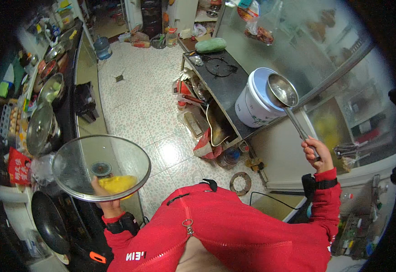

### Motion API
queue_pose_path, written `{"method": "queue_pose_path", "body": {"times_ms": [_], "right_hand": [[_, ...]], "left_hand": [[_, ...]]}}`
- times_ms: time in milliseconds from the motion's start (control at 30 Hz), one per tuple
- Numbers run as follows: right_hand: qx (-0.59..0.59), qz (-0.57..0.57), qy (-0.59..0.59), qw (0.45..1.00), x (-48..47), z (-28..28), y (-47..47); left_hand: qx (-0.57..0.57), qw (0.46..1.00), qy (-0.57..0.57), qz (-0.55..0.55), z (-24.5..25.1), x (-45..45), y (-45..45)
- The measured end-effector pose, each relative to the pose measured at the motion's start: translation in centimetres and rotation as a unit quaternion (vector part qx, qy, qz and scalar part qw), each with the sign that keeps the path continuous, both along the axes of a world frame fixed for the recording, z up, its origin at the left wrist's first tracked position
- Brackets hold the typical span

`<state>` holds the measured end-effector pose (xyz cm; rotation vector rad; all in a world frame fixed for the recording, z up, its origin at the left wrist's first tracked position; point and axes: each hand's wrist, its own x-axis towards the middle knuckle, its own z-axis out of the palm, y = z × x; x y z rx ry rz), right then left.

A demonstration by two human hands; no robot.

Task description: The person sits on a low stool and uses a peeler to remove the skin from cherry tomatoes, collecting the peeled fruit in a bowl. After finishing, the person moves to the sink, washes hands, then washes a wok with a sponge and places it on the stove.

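My left hand (109, 204) grips a round glass pot lid (79, 159) with a metal rim; it is held tilted at the left. A yellow cloth (118, 184) lies behind the glass, against the same hand. My right hand (317, 154) is closed around the handle of a metal ladle (282, 91). Its bowl hangs over the lid of a white plastic bucket (254, 105), which stands on a black worktop; whether the two touch, I cannot tell. A black wok (48, 221) lies at the lower left, near my left arm.
Along the left run a counter with metal bowls (51, 89), another glass lid (40, 127) and eggs (14, 124). A green winter melon (210, 45) lies on the black worktop (215, 69). Under it, a shelf holds pans. A ring (240, 183) lies on the tiled floor.
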<state>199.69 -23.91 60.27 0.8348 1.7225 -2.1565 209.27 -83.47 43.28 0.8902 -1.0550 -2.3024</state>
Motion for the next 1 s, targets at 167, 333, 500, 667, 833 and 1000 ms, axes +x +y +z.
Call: {"method": "queue_pose_path", "body": {"times_ms": [167,333,500,667,833,1000], "right_hand": [[0.010,0.039,-0.006,0.999,1.5,-0.2,-0.5],[-0.034,-0.003,-0.050,0.998,2.3,-1.0,-0.2],[-0.014,0.036,-0.017,0.999,3.2,-1.8,-0.6],[0.031,0.097,0.025,0.995,2.9,-2.2,-4.1],[0.063,0.147,0.067,0.985,1.5,-1.7,-9.2],[0.060,0.280,0.096,0.953,-2.3,-1.4,-14.8]], "left_hand": [[0.057,0.997,0.031,0.039,1.6,1.7,-1.2],[0.078,0.992,0.049,0.087,2.1,3.0,-1.5],[0.094,0.983,0.089,0.131,1.8,4.0,-1.8],[0.082,0.977,0.121,0.153,2.7,5.3,-2.2],[0.022,0.972,0.125,0.198,4.4,7.9,-1.5],[0.040,0.955,0.171,0.238,6.1,11.5,-0.7]]}}
